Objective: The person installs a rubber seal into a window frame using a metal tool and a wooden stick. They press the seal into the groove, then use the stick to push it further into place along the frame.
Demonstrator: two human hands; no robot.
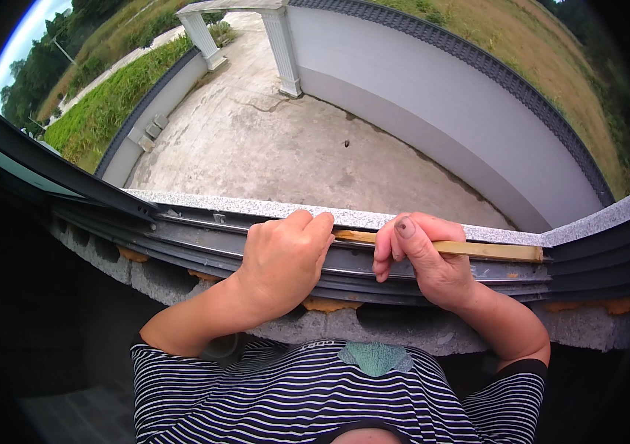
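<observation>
A thin wooden stick (487, 250), perhaps bamboo, lies lengthwise above the outer channel of a dark metal sliding-window track (209, 238). My right hand (429, 255) is closed around the stick's middle, thumb on top. Its squared right end reaches nearly to the frame's right corner. My left hand (287, 261) is curled at the stick's left end, knuckles up over the track; its fingertips are hidden, and so is that end of the stick. Below both hands run the track's bright metal rails (348, 272).
Outside the track is a speckled stone sill (198, 200). Inside lies a hollow-block wall top (293, 327) with orange foam (331, 304) in its joints. A dark window sash (70, 161) stands at left. Beyond the sill, a concrete yard (254, 150) lies well below, bounded by a white wall (404, 100).
</observation>
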